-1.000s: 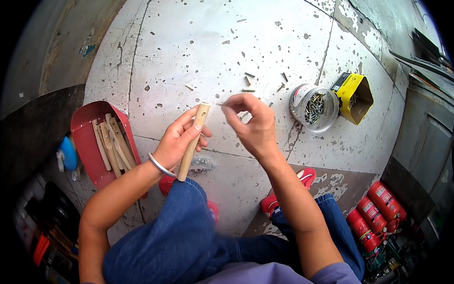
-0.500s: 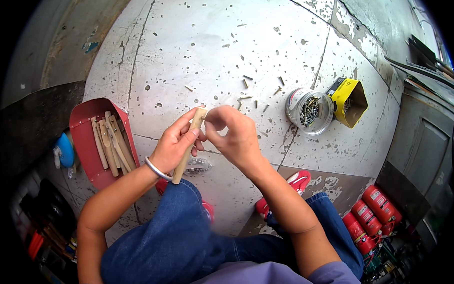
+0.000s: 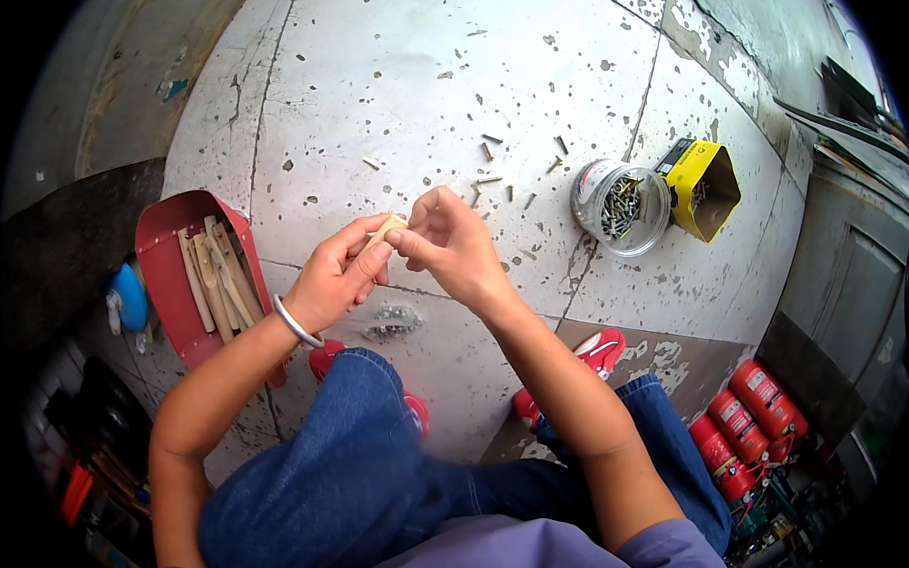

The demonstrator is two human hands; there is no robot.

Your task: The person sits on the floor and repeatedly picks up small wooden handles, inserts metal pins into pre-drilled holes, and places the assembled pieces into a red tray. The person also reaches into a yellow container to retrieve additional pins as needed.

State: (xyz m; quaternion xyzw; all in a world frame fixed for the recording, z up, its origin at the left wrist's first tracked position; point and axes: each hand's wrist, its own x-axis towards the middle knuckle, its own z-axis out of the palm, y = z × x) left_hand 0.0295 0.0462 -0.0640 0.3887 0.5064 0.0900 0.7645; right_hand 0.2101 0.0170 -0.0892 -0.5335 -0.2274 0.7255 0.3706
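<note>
Your left hand (image 3: 337, 275) is clamped round a small pale wooden stick (image 3: 384, 227), and your right hand (image 3: 454, 246) pinches its far tip, above the speckled floor (image 3: 401, 82) between your knees. The stick looks light, stiff and easily split, so hold it along its sides. More sticks lie in the red tray (image 3: 165, 264) at left.
</note>
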